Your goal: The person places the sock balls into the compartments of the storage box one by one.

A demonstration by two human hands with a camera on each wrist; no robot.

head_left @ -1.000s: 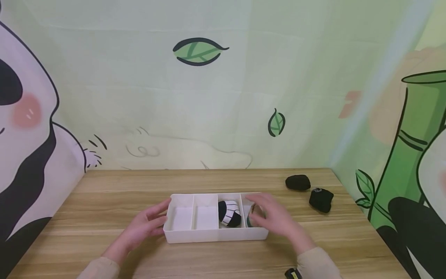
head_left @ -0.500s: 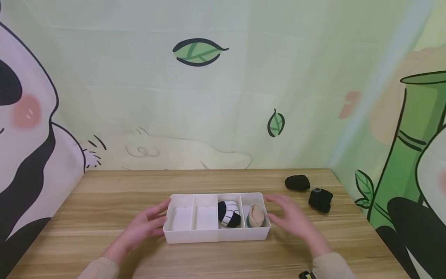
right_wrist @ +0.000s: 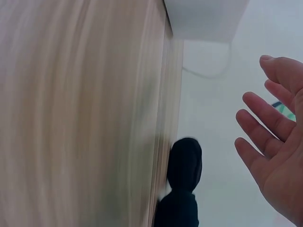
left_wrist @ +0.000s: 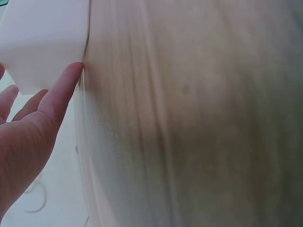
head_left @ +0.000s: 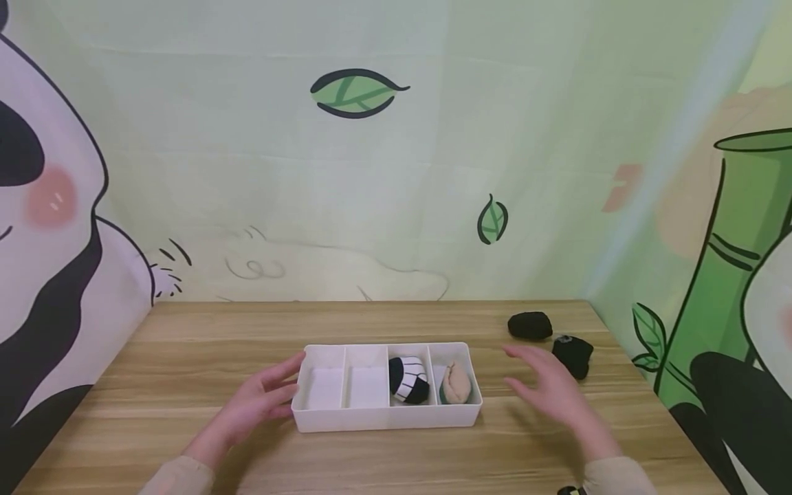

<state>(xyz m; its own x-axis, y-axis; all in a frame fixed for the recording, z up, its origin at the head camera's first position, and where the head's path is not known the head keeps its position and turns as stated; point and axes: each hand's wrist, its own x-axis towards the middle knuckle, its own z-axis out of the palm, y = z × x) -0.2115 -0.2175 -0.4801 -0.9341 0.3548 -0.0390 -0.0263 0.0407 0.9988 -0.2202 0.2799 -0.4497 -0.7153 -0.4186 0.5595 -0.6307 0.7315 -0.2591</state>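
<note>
A long white box [head_left: 342, 419] with several compartments stands on the table. My left hand [head_left: 262, 395] rests its fingertips against the box's left end, fingers spread and loosely bent; the left wrist view shows the thumb [left_wrist: 64, 92] right at the box's lower edge. In the third compartment lies a black-and-white balled sock [head_left: 410, 379], and in the rightmost one a beige balled sock [head_left: 456, 383] with a green edge. To the right of the box, my right hand [head_left: 551, 385] is in the air, holding nothing, its fingers apart.
Two black balled socks, one farther back [head_left: 529, 325] and one nearer [head_left: 572, 356], lie at the table's back right, just beyond my right hand. Behind the wooden table [head_left: 396, 460] hangs a printed cloth backdrop [head_left: 396, 172] with panda, leaf and bamboo drawings.
My right hand has let go of the beige sock in the rightmost compartment and moved right, off the box, toward the black socks. The left hand has stayed at the box's left end.
</note>
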